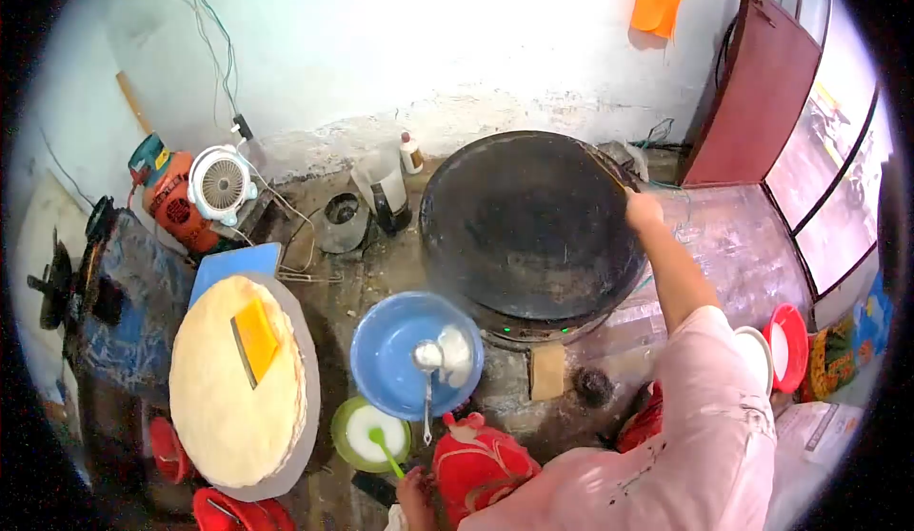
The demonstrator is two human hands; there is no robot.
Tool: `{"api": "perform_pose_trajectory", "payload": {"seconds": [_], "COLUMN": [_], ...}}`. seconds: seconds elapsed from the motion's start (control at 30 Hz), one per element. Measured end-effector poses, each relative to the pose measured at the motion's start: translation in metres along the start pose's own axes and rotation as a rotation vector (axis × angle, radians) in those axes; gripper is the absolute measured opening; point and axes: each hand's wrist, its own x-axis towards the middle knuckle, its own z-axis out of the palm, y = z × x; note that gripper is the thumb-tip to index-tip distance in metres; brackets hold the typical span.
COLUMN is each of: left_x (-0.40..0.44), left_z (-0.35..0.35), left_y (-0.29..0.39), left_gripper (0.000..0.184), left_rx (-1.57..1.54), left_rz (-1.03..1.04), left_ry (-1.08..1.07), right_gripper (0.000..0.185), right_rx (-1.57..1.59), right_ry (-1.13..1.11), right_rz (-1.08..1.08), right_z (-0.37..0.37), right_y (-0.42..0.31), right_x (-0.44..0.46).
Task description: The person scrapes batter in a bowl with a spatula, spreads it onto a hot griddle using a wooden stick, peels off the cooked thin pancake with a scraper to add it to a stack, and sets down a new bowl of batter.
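Note:
A large round black griddle (528, 231) with a bare dark surface stands in front of me. My right hand (645, 210) is closed at its right rim, on a thin stick-like tool (606, 166) lying along the edge; its far end is hard to make out. Low in the view, my left hand (414, 500) is beside the handle end of a green spoon (386, 450). Its fingers are partly hidden, so whether it grips the spoon is unclear. The spoon rests in a green bowl (345, 448) of white liquid. Behind it, a blue basin (367, 360) holds a metal ladle (427, 393) and white batter.
On the left is a tall stack of thin round flatbreads (214, 388), with a yellow scraper (255, 336) on top. Behind it stand a white fan (222, 183) and an orange gas cylinder (176, 202). A white bottle (410, 155) and a clear jug (381, 183) stand near the wall.

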Motion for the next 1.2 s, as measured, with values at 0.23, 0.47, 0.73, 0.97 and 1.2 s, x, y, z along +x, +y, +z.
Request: {"api": "perform_pose_trajectory", "payload": {"seconds": [0.23,0.47,0.73,0.97,1.2], "left_x": [-0.014,0.014,0.096,0.111,0.053], "left_z": [0.020,0.000,-0.059,-0.066,-0.059], "left_y": [0.017,0.007,-0.060,-0.047,-0.064], "left_gripper": [0.028,0.035,0.064,0.036,0.033], "left_rx": [0.179,0.740,1.560,1.352,0.840], "left_rz": [0.067,0.377,0.218,0.161,0.369], "left_ry": [-0.039,0.053,0.461,0.440,0.385], "right_gripper": [0.030,0.038,0.037,0.015,0.018], "right_rx": [0.013,0.613,0.381,-0.146,-0.038], "right_ry": [-0.022,-0.002,-0.567,-0.617,-0.718], "right_rz": [-0.030,-0.412,-1.213,-1.515,-1.384], "right_z": [0.006,-0.009,-0.052,0.013,0.102], "right_y": [0.040,-0.010,-0.145,-0.257,-0.299], "right_x": [0.005,-0.057,-0.270,-0.350,-0.376]}}
